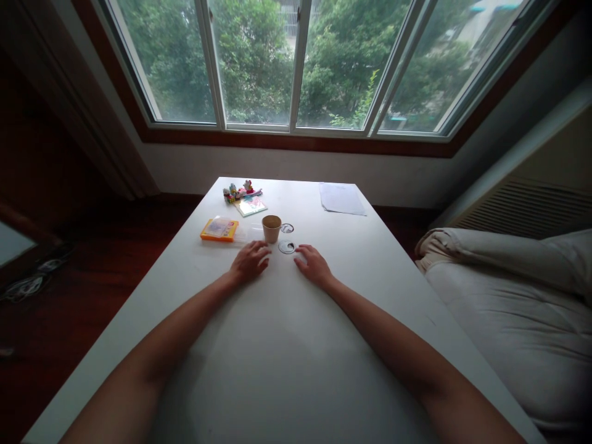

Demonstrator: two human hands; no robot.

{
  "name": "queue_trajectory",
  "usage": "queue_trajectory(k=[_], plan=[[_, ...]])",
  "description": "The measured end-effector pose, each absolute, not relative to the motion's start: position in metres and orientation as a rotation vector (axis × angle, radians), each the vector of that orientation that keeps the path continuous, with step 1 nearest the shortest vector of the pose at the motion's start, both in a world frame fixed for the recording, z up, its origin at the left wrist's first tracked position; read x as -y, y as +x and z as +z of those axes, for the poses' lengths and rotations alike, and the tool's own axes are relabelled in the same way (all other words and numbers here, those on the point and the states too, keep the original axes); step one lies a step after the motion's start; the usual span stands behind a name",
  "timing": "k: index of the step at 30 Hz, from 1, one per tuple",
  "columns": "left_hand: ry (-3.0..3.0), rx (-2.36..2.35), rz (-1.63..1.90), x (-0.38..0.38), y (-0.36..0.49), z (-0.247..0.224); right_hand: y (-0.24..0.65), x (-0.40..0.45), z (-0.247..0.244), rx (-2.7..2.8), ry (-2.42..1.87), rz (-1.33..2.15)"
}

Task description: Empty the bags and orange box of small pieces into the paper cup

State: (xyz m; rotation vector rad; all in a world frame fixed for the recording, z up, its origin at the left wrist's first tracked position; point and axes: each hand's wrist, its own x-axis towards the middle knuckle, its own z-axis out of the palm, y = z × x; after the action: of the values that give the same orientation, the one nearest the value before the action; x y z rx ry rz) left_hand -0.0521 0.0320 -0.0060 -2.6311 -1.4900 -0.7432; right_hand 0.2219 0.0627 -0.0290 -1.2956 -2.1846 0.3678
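Observation:
My left hand (250, 259) rests on the white table (287, 345), fingers apart and holding nothing, just in front of a brown paper cup (271, 229). The cup stands upright. My right hand (312, 264) lies to its right with fingers spread, the fingertips close to a round, dark-rimmed disc (287, 247) on the tabletop. Partly behind the cup is a similar round piece (287, 228); I cannot make out what these discs are. Left of the cup sits an orange and yellow box (219, 230) with a clear plastic cover.
Small colourful figurines (238, 191) stand at the table's far left, beside a flat, shiny card or case (251, 205). Sheets of paper (342, 198) lie at the far right corner. A light-covered sofa or bed (509, 320) borders the right side; a window (296, 68) is beyond.

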Motion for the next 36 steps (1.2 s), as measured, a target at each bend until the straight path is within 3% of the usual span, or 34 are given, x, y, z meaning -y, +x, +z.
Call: queue_trajectory(k=[12,26,36], plan=[[-2.793,1.625,-0.236,0.015,0.004,-0.022,0.256,0.004,-0.023,2.665,-1.433,0.177],[-2.672,1.851,-0.213,0.014,0.008,-0.016,0.232,0.003,-0.016,2.679,-1.554,0.146],[-2.747,1.727,-0.266,0.022,-0.007,-0.019,0.233,0.005,-0.014,2.702,-1.462,0.144]])
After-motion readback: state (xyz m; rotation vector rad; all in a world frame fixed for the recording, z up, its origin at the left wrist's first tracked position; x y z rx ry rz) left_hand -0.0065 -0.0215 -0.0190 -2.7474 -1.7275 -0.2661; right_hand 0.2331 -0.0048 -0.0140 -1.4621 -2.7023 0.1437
